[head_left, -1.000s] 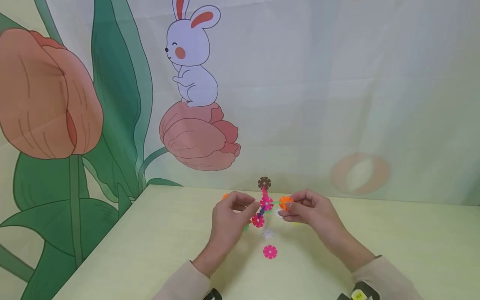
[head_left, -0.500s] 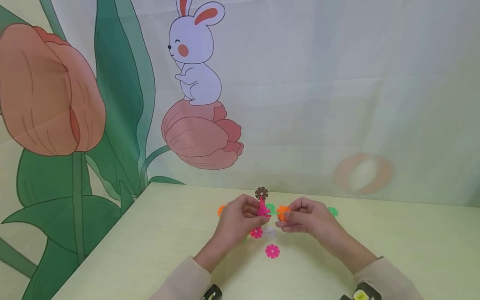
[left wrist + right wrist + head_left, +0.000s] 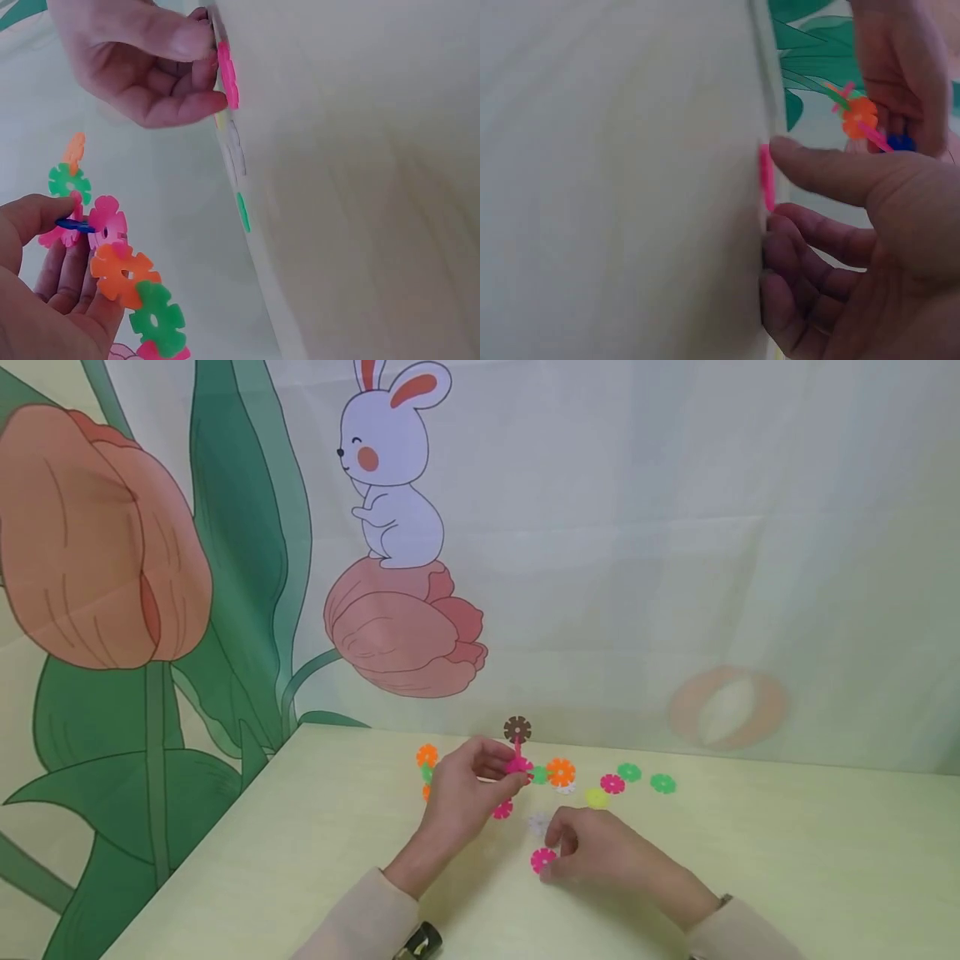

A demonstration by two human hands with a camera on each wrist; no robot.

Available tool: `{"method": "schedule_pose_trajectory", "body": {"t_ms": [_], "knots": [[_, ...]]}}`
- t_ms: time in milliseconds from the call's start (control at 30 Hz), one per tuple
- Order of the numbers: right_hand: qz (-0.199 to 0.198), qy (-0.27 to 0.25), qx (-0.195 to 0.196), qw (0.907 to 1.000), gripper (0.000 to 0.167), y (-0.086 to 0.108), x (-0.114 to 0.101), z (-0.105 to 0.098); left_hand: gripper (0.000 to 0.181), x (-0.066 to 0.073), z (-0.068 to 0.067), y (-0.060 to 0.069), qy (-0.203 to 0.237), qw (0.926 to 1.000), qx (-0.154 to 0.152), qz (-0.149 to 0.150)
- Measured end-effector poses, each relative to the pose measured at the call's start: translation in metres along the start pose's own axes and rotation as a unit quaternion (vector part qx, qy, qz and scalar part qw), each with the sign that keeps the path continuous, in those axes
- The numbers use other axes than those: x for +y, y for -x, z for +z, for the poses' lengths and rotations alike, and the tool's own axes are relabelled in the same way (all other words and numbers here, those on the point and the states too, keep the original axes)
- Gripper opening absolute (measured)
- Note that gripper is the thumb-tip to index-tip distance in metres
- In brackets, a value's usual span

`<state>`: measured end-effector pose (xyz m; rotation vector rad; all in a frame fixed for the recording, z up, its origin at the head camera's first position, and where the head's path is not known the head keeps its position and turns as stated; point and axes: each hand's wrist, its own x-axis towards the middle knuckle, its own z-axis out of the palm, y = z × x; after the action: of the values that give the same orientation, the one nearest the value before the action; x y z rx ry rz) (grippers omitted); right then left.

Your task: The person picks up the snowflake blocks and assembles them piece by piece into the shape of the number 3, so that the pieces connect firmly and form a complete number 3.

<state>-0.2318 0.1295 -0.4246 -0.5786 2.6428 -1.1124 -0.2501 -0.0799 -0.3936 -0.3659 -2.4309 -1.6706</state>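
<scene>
My left hand (image 3: 468, 785) holds up a structure of slotted plastic snowflake discs, pinched between thumb and fingers. Among its parts are a brown disc (image 3: 517, 729) on top, an orange disc (image 3: 560, 772) at the right and another orange disc (image 3: 427, 756) at the left. The left wrist view shows a blue disc (image 3: 75, 225) by my thumb and a green disc (image 3: 157, 319) lower down. Just in front, my right hand (image 3: 611, 852) has thumb and finger on the edges of a loose pink disc (image 3: 542, 861) on the table. My left fingers hide part of the structure.
Loose discs lie on the pale table (image 3: 787, 860): a white disc (image 3: 537, 824) close to my right hand, then a yellow disc (image 3: 597, 798), a pink one and two green ones farther right. A printed cloth (image 3: 562, 568) hangs behind the table's back edge.
My right hand has let go of the orange disc on the structure and come down toward me to the loose pink disc. My left hand has kept the structure, shifting slightly left.
</scene>
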Motion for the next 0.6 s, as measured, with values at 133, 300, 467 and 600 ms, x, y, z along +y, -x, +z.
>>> {"method": "schedule_pose_trajectory", "body": {"t_ms": [133,300,467,600], "knots": [[-0.007,0.046,0.023,0.9987,0.029,0.002,-0.006,0.006,0.024,0.002,0.001,0.002,0.017,0.9998,-0.005,0.012],[0.003,0.018,0.024,0.9995,0.027,0.002,-0.005,0.004,0.024,0.001,0.002,0.002,0.025,0.9994,0.0,0.022],[0.022,-0.075,0.035,0.9963,0.016,-0.001,0.004,-0.003,0.023,0.0,0.001,0.002,0.034,0.9991,0.006,0.026],[0.035,-0.136,0.061,0.9882,0.009,-0.003,0.011,-0.021,0.023,-0.001,0.001,0.001,0.034,0.9991,0.007,0.024]]}}
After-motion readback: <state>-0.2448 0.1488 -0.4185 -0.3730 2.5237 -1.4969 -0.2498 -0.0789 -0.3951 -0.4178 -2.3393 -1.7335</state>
